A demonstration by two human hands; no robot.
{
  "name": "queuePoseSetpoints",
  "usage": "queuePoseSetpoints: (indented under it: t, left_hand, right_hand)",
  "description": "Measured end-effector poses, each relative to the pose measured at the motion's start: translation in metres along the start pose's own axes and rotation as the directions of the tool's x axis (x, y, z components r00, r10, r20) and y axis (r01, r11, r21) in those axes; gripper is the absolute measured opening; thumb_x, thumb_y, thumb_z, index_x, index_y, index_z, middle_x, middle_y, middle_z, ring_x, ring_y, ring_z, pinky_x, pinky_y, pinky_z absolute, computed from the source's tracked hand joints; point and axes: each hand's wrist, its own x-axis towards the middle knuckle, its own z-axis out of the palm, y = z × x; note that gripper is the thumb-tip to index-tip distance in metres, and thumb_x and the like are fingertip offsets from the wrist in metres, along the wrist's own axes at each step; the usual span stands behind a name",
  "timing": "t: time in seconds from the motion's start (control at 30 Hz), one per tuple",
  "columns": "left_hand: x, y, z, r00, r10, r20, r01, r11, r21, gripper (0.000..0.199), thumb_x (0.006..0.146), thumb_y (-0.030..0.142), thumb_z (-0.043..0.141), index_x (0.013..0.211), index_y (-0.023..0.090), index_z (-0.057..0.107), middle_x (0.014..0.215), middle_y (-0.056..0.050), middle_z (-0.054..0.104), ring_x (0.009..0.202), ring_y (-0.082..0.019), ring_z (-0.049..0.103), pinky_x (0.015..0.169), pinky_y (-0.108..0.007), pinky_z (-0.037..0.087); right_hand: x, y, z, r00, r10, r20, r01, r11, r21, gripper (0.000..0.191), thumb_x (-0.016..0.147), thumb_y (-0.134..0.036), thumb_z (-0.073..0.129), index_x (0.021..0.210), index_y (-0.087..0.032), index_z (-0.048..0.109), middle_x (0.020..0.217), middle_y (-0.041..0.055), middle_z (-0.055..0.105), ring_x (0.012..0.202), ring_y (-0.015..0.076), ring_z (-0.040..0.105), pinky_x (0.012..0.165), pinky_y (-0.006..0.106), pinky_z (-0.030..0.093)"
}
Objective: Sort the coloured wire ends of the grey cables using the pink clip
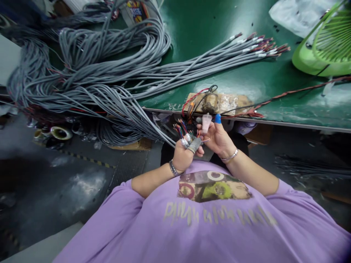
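My left hand [184,156] is closed round several grey cables [162,136]. Their stripped ends fan out above the fist as thin coloured wires [181,128], with white bands below them. A grey wrap [194,145] covers the left thumb. Close beside it is my right hand [219,140], its thumb raised apart in a blue finger cover [218,118]. Pale pink wrapping [206,123] covers one right finger. The other right fingers curl loosely by thin orange wires [204,139]; whether they touch them is unclear.
A large heap of grey cables [109,73] lies on the green table [197,25], with stripped cable ends [263,47] pointing right. At the table edge, a small device on a board [211,102] has red and black leads. A green fan [323,51] stands right.
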Motion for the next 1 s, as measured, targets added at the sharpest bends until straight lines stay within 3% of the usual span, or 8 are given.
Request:
queuePoseSetpoints:
  t: [0.1, 0.2, 0.43, 0.73, 0.9, 1.0]
  left_hand:
    - [-0.004, 0.001, -0.004, 1.0, -0.002, 0.016, 0.002, 1.0, 0.031, 0.041, 0.08, 0.055, 0.072, 0.077, 0.015, 0.063, 0.057, 0.0, 0.067, 0.044, -0.009, 0.059, 0.045, -0.019, 0.051]
    - [-0.008, 0.003, -0.009, 0.999, -0.015, 0.037, 0.012, 0.997, 0.072, 0.041, 0.079, 0.055, 0.072, 0.075, 0.015, 0.063, 0.058, 0.0, 0.068, 0.046, -0.009, 0.06, 0.046, -0.02, 0.051]
    - [-0.008, 0.004, -0.014, 0.993, -0.02, 0.12, 0.001, 0.988, 0.154, 0.045, 0.083, 0.054, 0.069, 0.064, 0.014, 0.063, 0.057, -0.003, 0.067, 0.048, -0.009, 0.061, 0.05, -0.02, 0.051]
    - [-0.006, 0.005, -0.015, 0.987, -0.043, 0.155, 0.014, 0.984, 0.178, 0.044, 0.08, 0.055, 0.071, 0.067, 0.014, 0.063, 0.058, -0.003, 0.068, 0.048, -0.01, 0.061, 0.05, -0.022, 0.051]
    - [-0.003, 0.008, -0.015, 0.96, -0.079, 0.268, 0.023, 0.978, 0.209, 0.046, 0.076, 0.056, 0.075, 0.063, 0.013, 0.064, 0.056, -0.004, 0.067, 0.048, -0.011, 0.061, 0.052, -0.023, 0.052]
    - [-0.003, 0.007, -0.014, 0.963, -0.081, 0.258, 0.03, 0.98, 0.197, 0.046, 0.077, 0.056, 0.074, 0.063, 0.013, 0.064, 0.055, -0.004, 0.067, 0.047, -0.011, 0.061, 0.051, -0.023, 0.051]
  right_hand:
    - [-0.006, 0.001, -0.009, 0.993, 0.068, 0.094, -0.061, 0.995, -0.077, 0.061, 0.069, -0.08, 0.067, 0.081, -0.02, 0.066, 0.076, 0.0021, 0.069, 0.06, 0.0108, 0.058, 0.052, 0.022, 0.048]
    - [-0.014, -0.002, -0.019, 0.971, 0.164, 0.172, -0.129, 0.972, -0.196, 0.058, 0.058, -0.07, 0.082, 0.074, -0.017, 0.065, 0.068, 0.0007, 0.064, 0.057, 0.0103, 0.056, 0.054, 0.023, 0.049]
    - [-0.024, -0.01, -0.021, 0.976, 0.147, 0.159, -0.06, 0.889, -0.454, 0.04, 0.059, -0.044, 0.092, 0.074, -0.014, 0.069, 0.063, -0.0028, 0.061, 0.054, 0.0064, 0.049, 0.053, 0.02, 0.041]
    - [-0.027, -0.002, -0.015, 0.989, -0.002, 0.15, 0.07, 0.891, -0.449, 0.032, 0.064, -0.039, 0.09, 0.077, -0.018, 0.07, 0.068, -0.0013, 0.068, 0.058, 0.0108, 0.058, 0.06, 0.026, 0.048]
    - [-0.034, -0.002, -0.007, 0.975, 0.064, 0.214, 0.034, 0.903, -0.427, 0.031, 0.069, -0.041, 0.086, 0.078, -0.019, 0.067, 0.063, -0.0002, 0.069, 0.053, 0.0152, 0.063, 0.058, 0.031, 0.051]
    - [-0.035, -0.001, -0.005, 0.975, 0.066, 0.211, 0.029, 0.906, -0.421, 0.03, 0.07, -0.041, 0.085, 0.077, -0.018, 0.066, 0.06, -0.0006, 0.066, 0.051, 0.0148, 0.061, 0.056, 0.03, 0.048]
